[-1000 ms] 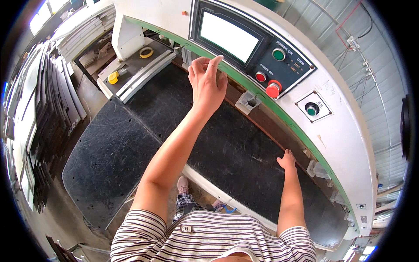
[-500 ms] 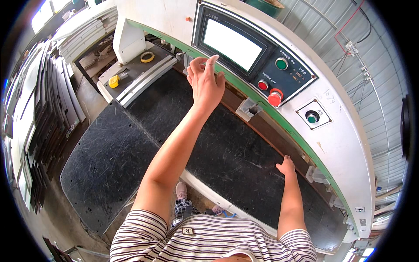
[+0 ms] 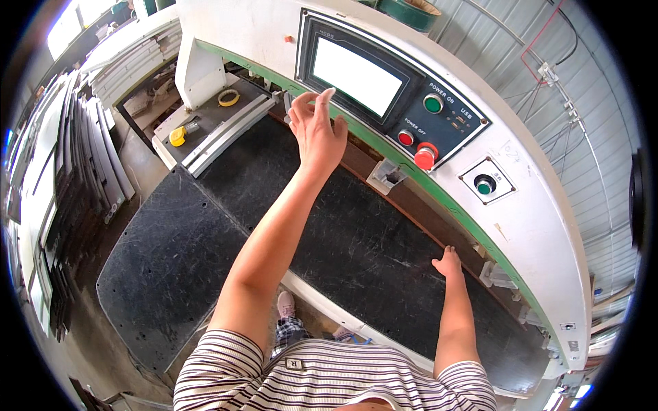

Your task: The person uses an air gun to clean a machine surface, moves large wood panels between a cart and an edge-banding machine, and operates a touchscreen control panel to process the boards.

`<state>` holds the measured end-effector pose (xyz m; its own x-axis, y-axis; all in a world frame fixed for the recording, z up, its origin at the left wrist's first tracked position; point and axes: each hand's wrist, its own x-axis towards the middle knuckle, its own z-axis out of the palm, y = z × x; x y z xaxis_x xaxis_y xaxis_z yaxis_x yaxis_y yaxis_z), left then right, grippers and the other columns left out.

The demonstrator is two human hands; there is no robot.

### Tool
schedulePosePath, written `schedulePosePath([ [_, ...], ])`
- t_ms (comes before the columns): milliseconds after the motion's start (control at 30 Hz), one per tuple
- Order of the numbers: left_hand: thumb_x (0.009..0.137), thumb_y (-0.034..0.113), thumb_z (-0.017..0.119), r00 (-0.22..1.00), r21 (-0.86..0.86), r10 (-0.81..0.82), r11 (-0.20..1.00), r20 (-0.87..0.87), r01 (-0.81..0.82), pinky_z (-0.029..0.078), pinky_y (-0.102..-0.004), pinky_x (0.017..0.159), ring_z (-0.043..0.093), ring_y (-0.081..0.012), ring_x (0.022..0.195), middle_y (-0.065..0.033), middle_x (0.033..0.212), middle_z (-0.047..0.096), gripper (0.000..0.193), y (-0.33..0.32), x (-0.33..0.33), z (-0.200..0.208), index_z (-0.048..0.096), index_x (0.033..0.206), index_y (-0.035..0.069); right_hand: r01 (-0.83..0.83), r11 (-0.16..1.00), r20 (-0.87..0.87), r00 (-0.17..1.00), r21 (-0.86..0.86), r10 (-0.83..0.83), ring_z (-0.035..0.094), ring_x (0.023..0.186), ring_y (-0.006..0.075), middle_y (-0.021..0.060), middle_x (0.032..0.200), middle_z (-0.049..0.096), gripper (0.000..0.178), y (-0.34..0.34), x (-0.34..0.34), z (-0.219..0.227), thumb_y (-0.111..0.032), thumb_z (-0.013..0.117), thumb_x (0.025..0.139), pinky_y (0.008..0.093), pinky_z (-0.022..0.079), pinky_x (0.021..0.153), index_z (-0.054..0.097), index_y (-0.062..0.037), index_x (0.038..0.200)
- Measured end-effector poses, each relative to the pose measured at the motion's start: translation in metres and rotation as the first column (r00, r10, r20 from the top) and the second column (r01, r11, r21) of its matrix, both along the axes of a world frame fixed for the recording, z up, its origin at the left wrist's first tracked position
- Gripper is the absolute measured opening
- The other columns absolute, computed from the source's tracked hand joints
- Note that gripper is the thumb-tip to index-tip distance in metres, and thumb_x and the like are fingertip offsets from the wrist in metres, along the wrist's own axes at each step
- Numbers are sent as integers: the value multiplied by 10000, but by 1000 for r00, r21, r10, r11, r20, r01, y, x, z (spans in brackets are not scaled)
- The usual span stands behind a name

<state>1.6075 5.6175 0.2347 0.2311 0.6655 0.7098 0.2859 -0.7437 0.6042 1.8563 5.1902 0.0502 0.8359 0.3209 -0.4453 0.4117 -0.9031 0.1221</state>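
Observation:
My left hand (image 3: 317, 130) is raised just below the lower left corner of the touch screen (image 3: 358, 77), which glares plain white. Its index finger points up, the other fingers bend loosely and the thumb stands apart; nothing is in it. On the far side of the scratched black worktop (image 3: 343, 233), my right hand (image 3: 449, 262) rests by a long reddish-brown strip (image 3: 411, 218), thumb out to the left. Its fingertips are partly hidden, and I see nothing held in it. Both arms reach over the worktop toward the white machine (image 3: 548, 233) with a green lower edge.
Right of the screen sit a green button (image 3: 433, 103), a red button (image 3: 406, 138), a red mushroom-shaped knob (image 3: 425, 157) and a separate green button (image 3: 485, 184). A yellow tape measure (image 3: 177, 135) and a tape roll (image 3: 228, 98) lie at the far left. Stacked panels (image 3: 75, 164) stand beyond.
The machine and its control panel have shifted slightly left in view. My left hand has moved a little left with them, keeping its shape. My right hand stays at the strip.

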Motion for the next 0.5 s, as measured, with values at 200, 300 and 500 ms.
schedulePosePath([
  [200, 871, 82, 651, 987, -34, -79, 996, 140, 85, 386, -444, 1009, 415, -336, 1181, -177, 1203, 409, 441, -14, -13, -9, 527, 1293, 112, -80, 987, 97, 993, 138, 67, 358, 1396, 395, 280, 1532, 304, 864, -8, -9, 10, -331, 701, 799, 447, 339, 1146, 316, 46, 1474],
  [300, 924, 103, 675, 955, -110, -157, 976, 250, 189, 495, -301, 795, 559, -160, 935, -71, 1084, 516, 391, -38, -23, -19, 557, 1297, 103, -168, 949, 246, 964, 267, 101, 405, 1354, 407, 229, 1508, 360, 731, -27, -8, 5, -297, 685, 821, 515, 371, 1085, 385, -39, 1436],
  [500, 973, 91, 617, 829, -340, -472, 760, 299, 555, 466, -235, 807, 548, -87, 896, -25, 998, 602, 305, -137, -32, -28, 592, 1276, 78, -60, 948, 290, 956, 312, -35, 355, 1382, 391, 97, 1525, 367, 622, -34, 2, -9, -280, 645, 893, 665, 328, 1034, 385, -252, 1458],
])
